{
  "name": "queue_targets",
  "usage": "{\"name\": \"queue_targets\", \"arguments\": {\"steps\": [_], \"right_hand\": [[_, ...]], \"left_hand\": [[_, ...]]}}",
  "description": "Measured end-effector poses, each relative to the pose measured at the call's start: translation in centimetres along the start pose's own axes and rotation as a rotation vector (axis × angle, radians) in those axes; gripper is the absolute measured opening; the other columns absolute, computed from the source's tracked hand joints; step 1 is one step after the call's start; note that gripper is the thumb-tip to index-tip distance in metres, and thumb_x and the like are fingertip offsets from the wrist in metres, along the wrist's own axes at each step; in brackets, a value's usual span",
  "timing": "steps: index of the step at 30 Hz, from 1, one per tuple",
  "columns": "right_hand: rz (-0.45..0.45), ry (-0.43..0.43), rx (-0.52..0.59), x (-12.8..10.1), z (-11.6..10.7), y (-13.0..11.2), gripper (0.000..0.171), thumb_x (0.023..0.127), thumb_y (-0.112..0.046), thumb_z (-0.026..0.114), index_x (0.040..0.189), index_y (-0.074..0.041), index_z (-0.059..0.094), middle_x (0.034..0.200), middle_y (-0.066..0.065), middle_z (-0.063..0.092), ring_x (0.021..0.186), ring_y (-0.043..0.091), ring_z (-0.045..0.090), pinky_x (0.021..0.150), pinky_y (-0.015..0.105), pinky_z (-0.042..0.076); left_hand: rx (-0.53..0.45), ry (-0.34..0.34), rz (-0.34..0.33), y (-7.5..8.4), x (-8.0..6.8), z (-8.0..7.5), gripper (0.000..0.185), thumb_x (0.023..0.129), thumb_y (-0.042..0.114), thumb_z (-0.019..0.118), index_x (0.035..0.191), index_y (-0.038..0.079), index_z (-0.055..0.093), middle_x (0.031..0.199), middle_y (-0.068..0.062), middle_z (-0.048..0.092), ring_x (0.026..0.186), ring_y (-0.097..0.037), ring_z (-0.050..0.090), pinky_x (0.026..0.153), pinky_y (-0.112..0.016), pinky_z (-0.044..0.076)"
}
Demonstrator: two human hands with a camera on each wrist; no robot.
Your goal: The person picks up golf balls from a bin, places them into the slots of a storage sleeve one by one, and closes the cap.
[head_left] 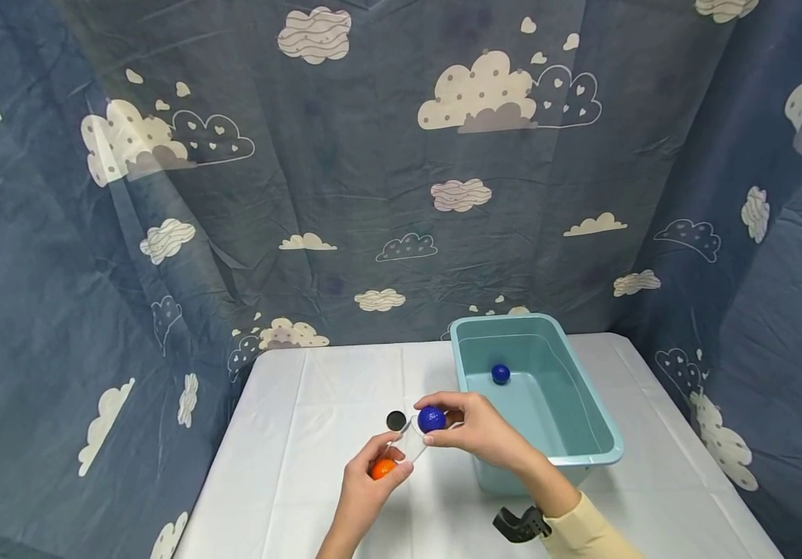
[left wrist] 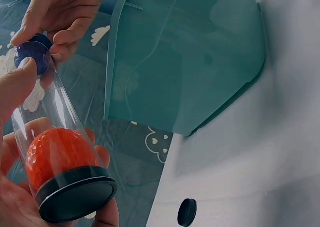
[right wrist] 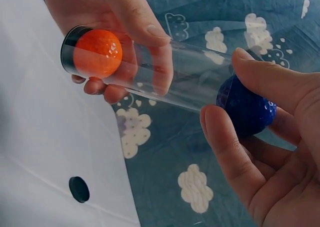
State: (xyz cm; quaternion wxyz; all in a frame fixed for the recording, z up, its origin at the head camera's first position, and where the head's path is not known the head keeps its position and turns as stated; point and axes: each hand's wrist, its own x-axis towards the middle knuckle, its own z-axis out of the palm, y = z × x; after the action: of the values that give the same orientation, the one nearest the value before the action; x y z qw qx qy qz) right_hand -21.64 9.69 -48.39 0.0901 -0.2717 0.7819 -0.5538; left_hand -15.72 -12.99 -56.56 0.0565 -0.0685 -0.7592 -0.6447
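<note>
Blue ball (head_left: 432, 419) at tube (right wrist: 165, 82) mouth

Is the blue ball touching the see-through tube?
Touching. The right wrist view shows the blue ball sitting at the open mouth of the clear tube, pinched by the right hand, no gap visible.

Clear glossy plastic tube (right wrist: 165, 82); dimpled orange ball (right wrist: 97, 53); smooth teal plastic bin (head_left: 585, 411).

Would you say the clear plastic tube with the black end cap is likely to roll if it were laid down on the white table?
Probably: the clear plastic tube is round and smooth. The orange ball inside would likely shift its weight. It looks light and stiff, held by the left hand.
</note>
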Motion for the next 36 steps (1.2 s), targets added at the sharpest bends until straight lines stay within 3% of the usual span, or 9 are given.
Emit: {"name": "queue_targets", "arguments": {"steps": [5,12,23,28,36], "right_hand": [[-0.002,-0.001,-0.013,0.0,0.1,-0.1,0.043,0.083,-0.017,0.085,0.122,-0.025,0.069,0.113,0.001,0.067,0.082,0.021,0.068,0.069,0.032,0.057],[0.013,-0.014,-0.028,0.0,0.2,0.0,0.043,0.081,-0.024,0.086,0.121,-0.024,0.07,0.109,-0.002,0.069,0.08,0.022,0.067,0.064,0.03,0.055],[-0.022,-0.092,-0.029,-0.1,-0.2,-0.5,0.044,0.085,-0.024,0.084,0.126,-0.025,0.067,0.113,-0.002,0.069,0.086,0.02,0.069,0.074,0.033,0.057],[-0.062,-0.116,-0.126,0.4,-1.8,-1.7,0.047,0.087,-0.028,0.082,0.13,-0.028,0.064,0.118,-0.005,0.068,0.093,0.019,0.069,0.078,0.035,0.057],[-0.113,-0.039,-0.251,2.6,-7.1,-3.4,0.045,0.089,-0.034,0.079,0.131,-0.026,0.064,0.12,-0.008,0.067,0.102,0.018,0.066,0.086,0.037,0.055]], "left_hand": [[0.001,0.002,-0.007,0.0,0.0,-0.1,0.042,0.084,0.028,0.084,0.122,0.023,0.068,0.095,-0.003,0.071,0.086,-0.018,0.067,0.075,-0.027,0.055],[-0.027,0.012,0.028,0.1,-0.2,0.1,0.042,0.085,0.02,0.083,0.123,0.017,0.066,0.096,-0.007,0.071,0.085,-0.017,0.067,0.072,-0.026,0.055],[0.0,0.011,-0.005,0.2,-0.5,0.0,0.042,0.084,0.027,0.084,0.121,0.018,0.067,0.099,-0.005,0.069,0.086,-0.018,0.065,0.073,-0.029,0.055],[0.011,0.019,-0.007,0.1,-0.3,0.1,0.04,0.084,0.024,0.084,0.12,0.022,0.067,0.098,-0.005,0.069,0.085,-0.019,0.065,0.072,-0.029,0.055],[0.0,0.02,-0.005,-0.2,-0.4,0.6,0.042,0.083,0.025,0.085,0.121,0.02,0.067,0.098,-0.005,0.068,0.084,-0.018,0.065,0.071,-0.029,0.055]]}}
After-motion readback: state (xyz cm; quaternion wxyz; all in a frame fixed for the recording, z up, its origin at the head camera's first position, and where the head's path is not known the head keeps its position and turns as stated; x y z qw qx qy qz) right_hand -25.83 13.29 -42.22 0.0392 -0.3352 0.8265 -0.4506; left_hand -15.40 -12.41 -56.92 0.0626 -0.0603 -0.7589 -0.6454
